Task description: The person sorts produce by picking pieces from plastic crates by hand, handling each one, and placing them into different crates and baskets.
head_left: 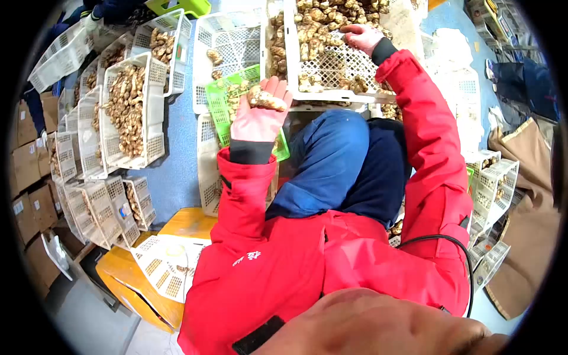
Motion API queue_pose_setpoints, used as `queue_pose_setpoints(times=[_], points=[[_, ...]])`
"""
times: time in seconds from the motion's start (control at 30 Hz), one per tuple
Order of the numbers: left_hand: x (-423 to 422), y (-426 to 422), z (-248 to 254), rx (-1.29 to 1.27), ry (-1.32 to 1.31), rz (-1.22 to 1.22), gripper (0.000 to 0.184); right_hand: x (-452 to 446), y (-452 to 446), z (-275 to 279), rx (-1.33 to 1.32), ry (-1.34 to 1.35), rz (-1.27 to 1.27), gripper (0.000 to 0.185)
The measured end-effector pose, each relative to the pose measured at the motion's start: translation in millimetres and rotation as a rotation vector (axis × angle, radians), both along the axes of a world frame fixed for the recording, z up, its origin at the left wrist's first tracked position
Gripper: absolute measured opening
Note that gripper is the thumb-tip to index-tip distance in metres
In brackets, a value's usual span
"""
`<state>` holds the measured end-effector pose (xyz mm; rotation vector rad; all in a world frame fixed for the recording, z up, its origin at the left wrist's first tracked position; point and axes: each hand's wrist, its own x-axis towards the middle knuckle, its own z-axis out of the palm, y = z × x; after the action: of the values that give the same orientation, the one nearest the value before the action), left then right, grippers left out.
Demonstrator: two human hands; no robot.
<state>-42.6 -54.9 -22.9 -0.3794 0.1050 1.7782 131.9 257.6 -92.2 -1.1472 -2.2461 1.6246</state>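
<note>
- My left hand (pixel 258 118) is palm up, its fingers spread out flat rather than closed. A knobbly root (pixel 266 101) lies across it near the base of the fingers.
- Beneath and beside that hand I see the green basket (pixel 220 99), set at a slant, with small pieces inside it.
- My right hand (pixel 362 39) reaches over the big crate (pixel 336 63), its fingertips at the edge of the pile (pixel 316 29). I cannot tell whether the fingers are clamped on a piece or only touching.
- The pile fills the far part of the big crate; bare white mesh shows nearer to me, with a few pieces along the near edge.
- Just left of the big crate I have the side crate (pixel 236 35), mostly bare mesh, with a few pieces by its left side.
- Well to the left, the full crate (pixel 125 112) sits heaped among other white crates, some holding more of the same.
- At upper left, another person's gloved hand (pixel 91 23) is at the rim of the tilted crate (pixel 59 58).
- The yellow bench (pixel 127 275) stands at lower left, near the cardboard boxes (pixel 26 168).
- On the right I see the brown cloth (pixel 526 219) and a person's dark-clad legs (pixel 523 86).
</note>
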Motion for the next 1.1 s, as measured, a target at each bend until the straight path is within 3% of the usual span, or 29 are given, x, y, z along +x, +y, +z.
queue_pose_setpoints(times=[0.07, 0.1, 0.23, 0.33, 0.37, 0.47, 0.6, 0.63, 0.67, 0.8, 0.83, 0.87, 0.93, 0.97, 1.1], points=[[-3.7, -3.1, -6.4, 0.002, 0.036, 0.02, 0.052, 1.3, 25.5, -43.2, 0.191, -0.113, -0.03, 0.033], [-4.5, -2.4, -8.6, -0.003, 0.038, 0.034, 0.053, -6.4, 0.8, 8.6, 0.466, -0.372, 0.062, 0.036], [-8.9, -0.7, -16.8, 0.06, 0.061, 0.031, 0.056, -28.9, -2.5, -0.7, 0.432, -0.653, 0.212, 0.045], [-8.7, 0.5, -20.1, 0.024, 0.09, 0.032, 0.055, -42.2, -13.6, -15.4, 0.729, -0.724, 0.329, 0.056], [-8.5, 0.6, -20.0, 0.041, 0.084, 0.025, 0.054, -48.9, -16.8, -14.8, 0.649, -0.832, 0.339, 0.06], [-6.2, 1.5, -17.0, 0.075, 0.106, -0.001, 0.055, -49.1, -13.1, -31.0, 0.679, -0.812, 0.287, 0.059], [-0.5, 2.9, -2.5, 0.038, 0.169, -0.04, 0.059, -31.4, -6.7, -19.5, 0.506, -0.558, 0.185, 0.05], [1.5, 2.6, 2.8, 0.044, 0.138, -0.042, 0.059, -27.3, -10.8, -10.3, 0.354, -0.366, 0.036, 0.045], [3.4, 1.7, 7.6, 0.052, 0.108, -0.044, 0.059, -14.7, -11.9, 3.6, -0.249, -0.058, -0.101, 0.047], [14.5, -0.9, 18.6, 0.018, 0.214, -0.063, 0.061, 30.9, -64.0, 67.4, -0.773, 0.555, -0.19, 0.057], [18.9, -1.3, 20.1, 0.03, 0.178, -0.073, 0.059, 49.1, -68.7, 59.6, -0.912, 0.818, 0.056, 0.057], [25.4, -0.3, 26.0, 0.029, 0.156, -0.09, 0.056, 48.6, -104.2, 94.6, -0.786, 0.723, -0.204, 0.056], [37.2, 1.5, 33.2, -0.007, 0.139, -0.122, 0.054, 48.8, -132.5, 125.1, -0.78, 0.821, -0.186, 0.059], [43.2, 1.1, 36.3, 0.001, 0.154, -0.137, 0.054, 55.3, -127.3, 111.0, -0.83, 0.971, 0.042, 0.066], [55.0, -0.6, 42.9, 0.033, 0.177, -0.151, 0.049, 53.5, -148.1, 135.4, -0.704, 0.842, -0.044, 0.072]])
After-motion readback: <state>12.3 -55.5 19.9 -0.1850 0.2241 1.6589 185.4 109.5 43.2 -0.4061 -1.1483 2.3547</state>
